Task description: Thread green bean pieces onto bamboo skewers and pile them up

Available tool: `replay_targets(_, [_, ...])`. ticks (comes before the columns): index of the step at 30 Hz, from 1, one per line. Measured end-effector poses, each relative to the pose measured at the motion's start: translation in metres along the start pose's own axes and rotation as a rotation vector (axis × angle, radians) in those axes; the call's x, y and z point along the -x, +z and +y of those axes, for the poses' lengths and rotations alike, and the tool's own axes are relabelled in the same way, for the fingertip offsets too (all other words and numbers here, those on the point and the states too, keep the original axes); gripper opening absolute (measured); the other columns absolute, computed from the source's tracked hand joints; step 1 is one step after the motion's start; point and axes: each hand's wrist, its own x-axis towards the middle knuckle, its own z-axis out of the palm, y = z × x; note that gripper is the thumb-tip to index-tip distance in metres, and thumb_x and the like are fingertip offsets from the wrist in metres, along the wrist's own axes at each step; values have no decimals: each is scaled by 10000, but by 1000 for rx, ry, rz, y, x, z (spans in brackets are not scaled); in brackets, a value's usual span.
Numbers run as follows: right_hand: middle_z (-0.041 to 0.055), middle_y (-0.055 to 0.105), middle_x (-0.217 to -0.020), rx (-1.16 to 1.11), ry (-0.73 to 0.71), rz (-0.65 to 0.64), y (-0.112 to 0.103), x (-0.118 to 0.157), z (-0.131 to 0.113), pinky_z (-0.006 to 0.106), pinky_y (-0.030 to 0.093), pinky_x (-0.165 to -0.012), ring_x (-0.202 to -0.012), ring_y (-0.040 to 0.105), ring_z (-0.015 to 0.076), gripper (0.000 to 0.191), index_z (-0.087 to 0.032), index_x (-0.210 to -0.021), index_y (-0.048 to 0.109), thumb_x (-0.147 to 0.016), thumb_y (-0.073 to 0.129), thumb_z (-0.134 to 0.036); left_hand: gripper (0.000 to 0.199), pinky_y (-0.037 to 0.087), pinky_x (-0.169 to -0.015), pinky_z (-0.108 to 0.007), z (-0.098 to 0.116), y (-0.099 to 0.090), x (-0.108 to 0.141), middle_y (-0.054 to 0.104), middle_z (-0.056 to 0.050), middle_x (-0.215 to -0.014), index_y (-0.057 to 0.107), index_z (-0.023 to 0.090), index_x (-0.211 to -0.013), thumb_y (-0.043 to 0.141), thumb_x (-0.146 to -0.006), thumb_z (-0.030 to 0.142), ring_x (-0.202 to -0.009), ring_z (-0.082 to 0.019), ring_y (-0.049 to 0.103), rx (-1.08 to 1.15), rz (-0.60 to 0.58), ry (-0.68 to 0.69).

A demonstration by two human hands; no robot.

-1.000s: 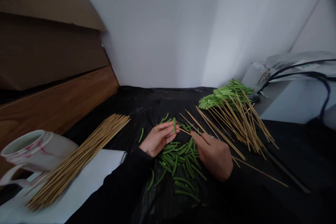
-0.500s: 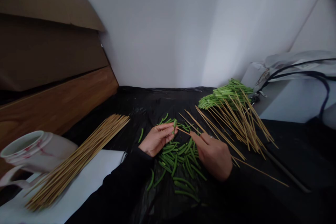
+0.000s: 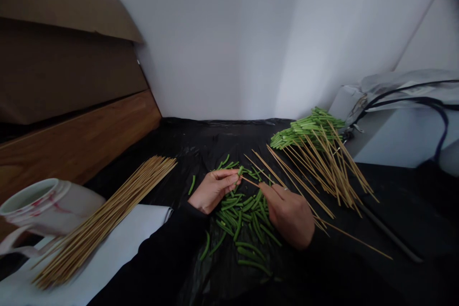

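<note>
- Partway along, by the look of it, with beans being put onto sticks.
- Apparently done: a pale green stack (image 3: 306,129) at the far right, seemingly threaded, with many sticks (image 3: 337,172) jutting out towards the near side.
- Left to do, judging by the layout: a loose heap of green beans (image 3: 238,225) on the black sheet (image 3: 204,135), below and between the hands, plus a thick bundle of bare sticks (image 3: 107,220) beside the mug (image 3: 71,205), lying partly over white paper (image 3: 125,241).
- In the left hand (image 3: 214,190): thumb and fingertips pinched on a single bean (image 3: 240,170), just above the heap.
- In the right hand (image 3: 291,215): fingers curled in, gripping one thin stick (image 3: 250,181), aimed at that bean.
- Stick tip right at the bean; too small to tell whether pushed through or only touching.
</note>
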Motion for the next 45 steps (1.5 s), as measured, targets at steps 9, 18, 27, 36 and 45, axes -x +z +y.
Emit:
replay_targets(9, [27,614,-754,-58,16,28,1,-1,-1,245,368,-638,-695,570,127,255,-145,-1040,620,-923,394,-130,212,497,-586,-148,1,0,-1,718,-78,-763,723,91,-792,821,-605,104,-669,-104,660,77,23,-56])
replay_targets(18, [14,592,-711,-127,58,42,3,-2,-5,256,365,-643,-663,574,131,226,-161,-954,624,-935,399,-147,161,528,-629,-174,0,0,-1,718,-87,-777,714,91,-809,773,-662,65,-668,-107,663,133,-16,-100])
replay_targets(27, [23,621,-735,-167,94,17,6,-1,-8,253,376,-644,-688,600,131,255,-160,-907,607,-950,356,-152,153,528,-633,-164,-1,1,1,723,-90,-788,712,91,-822,765,-679,82,-672,-103,666,114,-57,-98])
replay_targets(36, [30,643,-764,-196,90,68,7,-3,-10,245,381,-660,-701,599,125,232,-158,-923,615,-934,384,-140,173,511,-605,-156,-2,6,3,722,-82,-751,694,87,-798,784,-650,80,-649,-98,660,85,-40,-107])
replay_targets(45, [27,631,-744,-179,98,21,7,-2,-12,233,377,-644,-704,591,125,230,-165,-918,607,-907,383,-113,213,505,-613,-165,-1,6,4,718,-68,-748,700,92,-793,816,-616,115,-647,-94,652,37,-30,-124])
